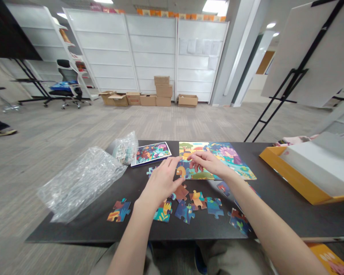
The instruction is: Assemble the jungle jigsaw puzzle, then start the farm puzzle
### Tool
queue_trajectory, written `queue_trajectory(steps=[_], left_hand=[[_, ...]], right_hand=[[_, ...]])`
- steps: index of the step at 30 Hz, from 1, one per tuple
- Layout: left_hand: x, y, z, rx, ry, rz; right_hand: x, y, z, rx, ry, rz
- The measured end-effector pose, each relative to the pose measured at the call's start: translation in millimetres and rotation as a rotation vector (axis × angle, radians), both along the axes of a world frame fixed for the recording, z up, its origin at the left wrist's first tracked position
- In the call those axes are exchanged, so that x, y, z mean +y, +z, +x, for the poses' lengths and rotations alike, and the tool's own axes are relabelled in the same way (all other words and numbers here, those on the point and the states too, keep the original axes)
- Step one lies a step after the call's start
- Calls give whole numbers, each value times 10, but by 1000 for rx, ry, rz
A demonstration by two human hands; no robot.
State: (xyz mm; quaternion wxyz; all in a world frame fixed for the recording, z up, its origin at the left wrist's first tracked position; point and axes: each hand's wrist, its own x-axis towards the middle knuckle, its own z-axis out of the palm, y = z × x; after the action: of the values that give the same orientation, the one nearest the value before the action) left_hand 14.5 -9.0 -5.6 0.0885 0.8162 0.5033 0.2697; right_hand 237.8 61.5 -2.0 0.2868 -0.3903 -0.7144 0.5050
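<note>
A partly joined jigsaw puzzle (pixel 229 154) lies flat near the far edge of the black table. At its left side is my left hand (pixel 163 179), fingers stretched forward and thumb spread, with a puzzle piece (pixel 150 172) lying just left of it. Over the puzzle's left half hovers my right hand (pixel 208 162), fingers loosely bent and apart, with nothing visible in them. Several loose pieces lie nearer me, among them a blue piece (pixel 215 207), a yellow-and-brown piece (pixel 198 199) and a dark blue piece (pixel 185 211). Joined pieces (pixel 119 211) sit farther left.
A picture card (pixel 151 152) lies behind my left hand, beside a clear bag of pieces (pixel 126 149). Crumpled plastic wrap (pixel 83 183) covers the table's left end. On the right stands a yellow open box (pixel 292 177). Cardboard boxes (pixel 163 91) line the far shelves.
</note>
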Motion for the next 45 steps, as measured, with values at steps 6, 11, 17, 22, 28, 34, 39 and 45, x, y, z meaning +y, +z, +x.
queue_trajectory(steps=[6, 11, 17, 22, 28, 34, 39, 45], left_hand=[[0, -5, 5, 5, -10, 7], [-21, 27, 35, 16, -30, -17], [-29, 52, 49, 38, -36, -37], [-27, 26, 26, 54, -56, -22], [-34, 35, 23, 59, -45, -39], [-34, 28, 51, 83, -64, -56], [12, 24, -48, 75, -69, -117], [27, 98, -513, 57, 115, -139]], right_hand=[[-6, -16, -4, -19, 17, 46], [-4, -45, -6, -13, 13, 74], [-9, -34, -9, 30, 16, 54], [-9, -42, -10, 44, 11, 31], [0, -83, 7, 13, 3, 45], [-6, -90, -5, -24, 10, 50], [-12, -47, 7, -33, 30, 45], [-36, 186, 183, 26, -108, 43]])
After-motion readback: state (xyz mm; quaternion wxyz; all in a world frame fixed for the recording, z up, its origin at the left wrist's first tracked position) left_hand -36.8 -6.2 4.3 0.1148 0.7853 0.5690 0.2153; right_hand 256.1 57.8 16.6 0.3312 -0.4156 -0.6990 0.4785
